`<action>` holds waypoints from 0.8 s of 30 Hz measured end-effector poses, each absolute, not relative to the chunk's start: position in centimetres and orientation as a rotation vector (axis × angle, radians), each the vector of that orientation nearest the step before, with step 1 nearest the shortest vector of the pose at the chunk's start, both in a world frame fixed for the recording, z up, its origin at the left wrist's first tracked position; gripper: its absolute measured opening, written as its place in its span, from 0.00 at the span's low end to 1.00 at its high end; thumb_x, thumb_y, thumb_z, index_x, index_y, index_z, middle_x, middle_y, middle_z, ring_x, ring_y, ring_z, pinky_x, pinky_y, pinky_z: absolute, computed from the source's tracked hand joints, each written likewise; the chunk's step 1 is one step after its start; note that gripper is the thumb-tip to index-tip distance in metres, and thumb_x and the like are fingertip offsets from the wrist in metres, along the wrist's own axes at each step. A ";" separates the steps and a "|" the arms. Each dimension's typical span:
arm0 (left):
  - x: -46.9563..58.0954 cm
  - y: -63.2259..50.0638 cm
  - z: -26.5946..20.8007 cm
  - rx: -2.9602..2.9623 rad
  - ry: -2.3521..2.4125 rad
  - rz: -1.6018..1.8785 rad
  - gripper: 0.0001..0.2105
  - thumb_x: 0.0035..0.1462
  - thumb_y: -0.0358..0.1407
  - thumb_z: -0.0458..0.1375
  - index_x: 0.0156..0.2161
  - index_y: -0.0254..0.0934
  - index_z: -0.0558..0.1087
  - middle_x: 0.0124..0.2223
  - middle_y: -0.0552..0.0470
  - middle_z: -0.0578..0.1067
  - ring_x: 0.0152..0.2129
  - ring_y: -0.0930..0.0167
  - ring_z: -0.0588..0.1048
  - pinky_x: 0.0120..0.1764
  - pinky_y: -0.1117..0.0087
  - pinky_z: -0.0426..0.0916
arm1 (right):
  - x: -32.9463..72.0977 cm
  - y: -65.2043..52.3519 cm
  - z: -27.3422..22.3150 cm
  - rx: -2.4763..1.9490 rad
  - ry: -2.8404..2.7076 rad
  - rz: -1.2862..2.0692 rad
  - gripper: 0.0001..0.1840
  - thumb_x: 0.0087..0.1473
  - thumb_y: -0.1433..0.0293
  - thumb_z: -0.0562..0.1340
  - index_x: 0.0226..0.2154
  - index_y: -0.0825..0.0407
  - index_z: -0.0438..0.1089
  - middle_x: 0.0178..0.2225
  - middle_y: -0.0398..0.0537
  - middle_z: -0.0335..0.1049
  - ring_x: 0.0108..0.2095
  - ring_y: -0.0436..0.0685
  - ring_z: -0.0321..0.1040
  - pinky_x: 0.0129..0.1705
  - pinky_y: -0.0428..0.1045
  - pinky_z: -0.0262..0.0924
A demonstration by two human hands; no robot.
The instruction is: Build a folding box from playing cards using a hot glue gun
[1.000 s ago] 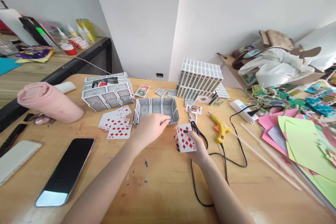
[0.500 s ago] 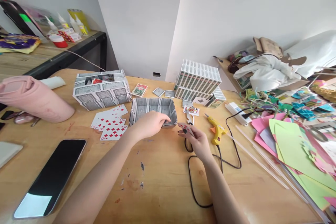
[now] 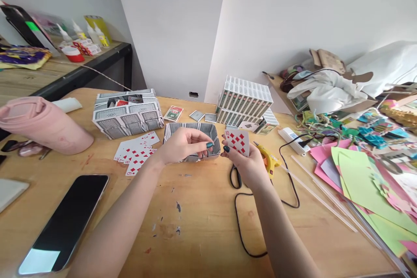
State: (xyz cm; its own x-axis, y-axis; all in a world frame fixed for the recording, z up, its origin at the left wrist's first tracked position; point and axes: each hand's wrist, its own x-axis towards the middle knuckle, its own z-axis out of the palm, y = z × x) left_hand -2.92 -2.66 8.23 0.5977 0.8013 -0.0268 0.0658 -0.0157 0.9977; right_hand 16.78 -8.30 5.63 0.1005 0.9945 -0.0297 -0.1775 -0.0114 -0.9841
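My right hand (image 3: 249, 166) pinches a playing card, the ten of diamonds (image 3: 237, 141), with its face towards me. Whether more cards lie behind it I cannot tell. My left hand (image 3: 185, 144) hovers over an open box made of grey-backed cards (image 3: 208, 129), hiding much of it. Its fingers are loosely bent and apart, with nothing seen between them. Left of that box, fanned diamond cards (image 3: 138, 153) lie face up on the table. Behind them stands a larger box of cards (image 3: 128, 115) with things inside.
A yellow glue gun (image 3: 271, 163) and its black cable lie to the right, beside clear glue sticks (image 3: 321, 193). Stacked card packs (image 3: 244, 97) stand at the back. A phone (image 3: 65, 221) and a pink tumbler (image 3: 48, 124) are on the left, coloured paper (image 3: 365, 186) far right.
My right hand has raised and turned the card so its face shows. My left hand has shifted slightly, and its fingers have spread from the box's near right side.
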 end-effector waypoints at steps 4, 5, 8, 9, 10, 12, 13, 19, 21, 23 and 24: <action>-2.9 -2.8 8.6 1.497 0.789 0.711 0.07 0.51 0.36 0.60 0.27 0.33 0.72 0.23 0.55 0.73 0.18 0.78 0.69 0.23 0.76 0.65 | 14.9 -8.3 7.3 -1.018 -0.921 1.338 0.13 0.42 0.65 0.71 0.33 0.52 0.76 0.37 0.48 0.77 0.36 0.57 0.73 0.44 0.58 0.69; -3.0 -2.8 8.6 1.498 0.803 0.716 0.08 0.50 0.36 0.61 0.26 0.34 0.71 0.22 0.55 0.72 0.17 0.78 0.68 0.22 0.76 0.64 | 14.6 -8.3 7.7 -1.006 -0.922 1.343 0.13 0.42 0.65 0.71 0.33 0.52 0.76 0.35 0.47 0.77 0.35 0.56 0.74 0.45 0.58 0.69; -3.0 -2.7 8.6 1.505 0.847 0.740 0.09 0.49 0.37 0.62 0.25 0.34 0.70 0.21 0.57 0.70 0.17 0.77 0.67 0.22 0.76 0.63 | 14.2 -8.3 8.3 -1.026 -0.936 1.304 0.14 0.41 0.65 0.71 0.34 0.51 0.75 0.34 0.45 0.77 0.35 0.56 0.74 0.47 0.57 0.69; -3.0 -2.7 8.6 1.513 0.863 0.747 0.09 0.49 0.37 0.62 0.25 0.34 0.69 0.21 0.57 0.69 0.18 0.77 0.67 0.22 0.75 0.63 | 14.1 -8.3 8.4 -1.049 -0.946 1.286 0.15 0.41 0.65 0.71 0.34 0.51 0.75 0.34 0.45 0.77 0.35 0.56 0.74 0.47 0.57 0.69; -2.9 -2.8 8.6 1.524 0.880 0.750 0.09 0.50 0.37 0.62 0.25 0.34 0.69 0.20 0.57 0.69 0.18 0.77 0.67 0.22 0.75 0.63 | 14.1 -8.3 8.4 -1.078 -0.962 1.268 0.15 0.40 0.65 0.71 0.34 0.51 0.74 0.34 0.45 0.77 0.35 0.56 0.74 0.46 0.57 0.69; -2.8 -2.9 8.7 1.557 0.913 0.739 0.09 0.50 0.36 0.61 0.25 0.34 0.69 0.20 0.57 0.69 0.17 0.77 0.67 0.22 0.75 0.62 | 14.2 -8.2 8.4 -1.141 -0.994 1.223 0.17 0.39 0.65 0.71 0.35 0.51 0.73 0.33 0.46 0.76 0.34 0.56 0.73 0.43 0.55 0.70; -2.7 -2.9 8.7 1.572 0.923 0.732 0.09 0.51 0.36 0.60 0.25 0.34 0.68 0.20 0.57 0.69 0.17 0.77 0.67 0.21 0.75 0.62 | 14.2 -8.2 8.4 -1.171 -1.007 1.191 0.17 0.38 0.65 0.71 0.35 0.51 0.73 0.33 0.46 0.76 0.33 0.56 0.73 0.41 0.55 0.70; -2.1 -3.3 8.7 1.631 0.971 0.708 0.08 0.53 0.36 0.58 0.25 0.35 0.68 0.19 0.57 0.70 0.16 0.78 0.67 0.20 0.76 0.61 | 14.4 -8.3 8.5 -1.319 -1.059 0.989 0.13 0.40 0.67 0.68 0.32 0.52 0.70 0.29 0.45 0.75 0.28 0.54 0.71 0.31 0.49 0.66; -2.1 -3.3 8.8 1.642 0.978 0.686 0.08 0.53 0.36 0.58 0.25 0.35 0.68 0.19 0.57 0.70 0.16 0.78 0.67 0.20 0.77 0.61 | 14.3 -8.4 8.5 -1.356 -1.075 0.952 0.12 0.41 0.68 0.67 0.32 0.52 0.68 0.28 0.44 0.75 0.26 0.52 0.70 0.28 0.48 0.64; -2.0 -3.3 8.8 1.651 0.980 0.667 0.08 0.54 0.36 0.57 0.26 0.35 0.68 0.20 0.57 0.70 0.16 0.78 0.67 0.19 0.77 0.60 | 14.3 -8.4 8.5 -1.362 -1.087 0.931 0.12 0.41 0.69 0.67 0.31 0.51 0.67 0.28 0.43 0.74 0.25 0.52 0.69 0.27 0.47 0.63; -2.1 -3.4 8.8 1.656 0.980 0.662 0.08 0.54 0.36 0.57 0.26 0.36 0.68 0.20 0.57 0.71 0.16 0.78 0.67 0.19 0.77 0.60 | 14.3 -8.4 8.5 -1.353 -1.094 0.924 0.12 0.41 0.69 0.66 0.31 0.50 0.66 0.28 0.42 0.74 0.25 0.52 0.69 0.27 0.47 0.63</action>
